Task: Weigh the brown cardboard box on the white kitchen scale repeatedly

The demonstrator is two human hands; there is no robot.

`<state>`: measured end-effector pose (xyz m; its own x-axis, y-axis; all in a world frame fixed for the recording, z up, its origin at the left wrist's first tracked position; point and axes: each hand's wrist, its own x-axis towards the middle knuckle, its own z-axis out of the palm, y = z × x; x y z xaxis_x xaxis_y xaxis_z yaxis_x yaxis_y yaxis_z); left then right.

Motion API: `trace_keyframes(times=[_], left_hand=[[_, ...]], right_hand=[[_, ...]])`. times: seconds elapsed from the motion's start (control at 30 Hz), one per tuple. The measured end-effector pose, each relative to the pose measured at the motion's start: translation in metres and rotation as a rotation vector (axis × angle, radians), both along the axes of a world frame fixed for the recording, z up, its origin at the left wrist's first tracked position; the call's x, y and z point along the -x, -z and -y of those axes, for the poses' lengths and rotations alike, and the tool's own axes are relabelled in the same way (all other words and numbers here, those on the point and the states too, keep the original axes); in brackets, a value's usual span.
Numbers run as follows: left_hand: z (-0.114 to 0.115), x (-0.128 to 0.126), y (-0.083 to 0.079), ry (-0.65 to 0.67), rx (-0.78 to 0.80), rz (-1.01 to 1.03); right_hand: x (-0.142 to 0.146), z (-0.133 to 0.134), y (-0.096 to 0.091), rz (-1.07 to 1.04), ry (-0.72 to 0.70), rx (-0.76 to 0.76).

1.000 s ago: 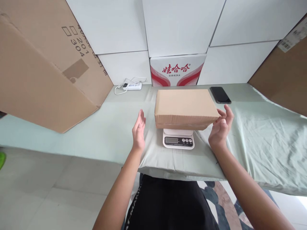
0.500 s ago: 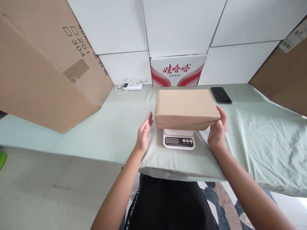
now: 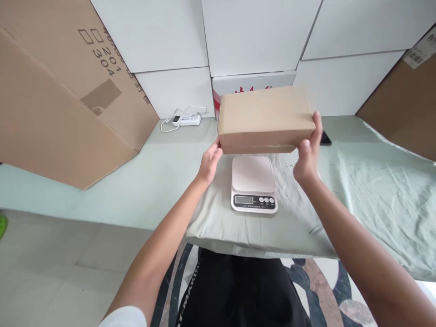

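Observation:
A brown cardboard box (image 3: 265, 116) is held up between my two hands, slightly tilted, above and behind a white kitchen scale (image 3: 254, 175). My left hand (image 3: 210, 163) grips the box's lower left corner, its fingertips partly hidden behind the box. On the other side my right hand (image 3: 309, 150) holds the right end, thumb at the front edge and fingers along the side. The scale's platform is bare, and its grey display shows no digits that I can read. Three round buttons sit beside the display.
On the table's green cloth (image 3: 163, 181) lies a white power strip (image 3: 186, 120) with a cable. A dark phone (image 3: 326, 139) is mostly hidden behind my right hand. Large cartons (image 3: 68, 118) stand at the left and right, with white boxes (image 3: 173, 91) stacked along the back.
The cardboard box has risen off the scale and moved away from me, uncovering the platform. My left hand, earlier apart from the box, now grips it.

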<state>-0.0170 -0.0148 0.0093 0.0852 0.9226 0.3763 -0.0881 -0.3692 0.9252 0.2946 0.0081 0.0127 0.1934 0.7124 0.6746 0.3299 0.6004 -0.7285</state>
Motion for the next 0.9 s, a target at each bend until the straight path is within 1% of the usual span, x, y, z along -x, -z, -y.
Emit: trace_keyframes(times=[0.03, 0.1, 0.17, 0.23, 0.33, 0.47, 0.63, 0.77, 0.9], left_hand=[[-0.014, -0.003, 0.004, 0.0, 0.01, 0.001], [-0.035, -0.01, 0.015, 0.003, 0.064, 0.005], [-0.048, -0.014, 0.026, 0.019, 0.102, 0.005], [-0.054, -0.015, 0.035, 0.039, 0.109, 0.009], [-0.059, -0.013, 0.045, 0.052, 0.132, 0.016], [-0.062, -0.012, 0.05, 0.042, 0.178, -0.009], [-0.061, -0.011, 0.049, 0.033, 0.155, -0.034], [-0.057, -0.008, 0.047, 0.024, 0.169, -0.029], [-0.052, -0.008, 0.046, 0.016, 0.179, -0.036]], right_hand=[[0.002, -0.014, 0.002, 0.024, 0.003, -0.023], [0.006, -0.038, 0.012, 0.021, 0.006, 0.026], [0.008, -0.054, 0.025, -0.015, 0.023, 0.069], [0.009, -0.062, 0.037, -0.037, 0.034, 0.074], [0.007, -0.065, 0.048, -0.037, 0.035, 0.073], [0.004, -0.069, 0.052, -0.056, 0.012, 0.088], [0.003, -0.072, 0.057, -0.09, 0.022, 0.166], [0.001, -0.069, 0.06, -0.088, 0.041, 0.164], [0.002, -0.066, 0.059, -0.081, 0.057, 0.175]])
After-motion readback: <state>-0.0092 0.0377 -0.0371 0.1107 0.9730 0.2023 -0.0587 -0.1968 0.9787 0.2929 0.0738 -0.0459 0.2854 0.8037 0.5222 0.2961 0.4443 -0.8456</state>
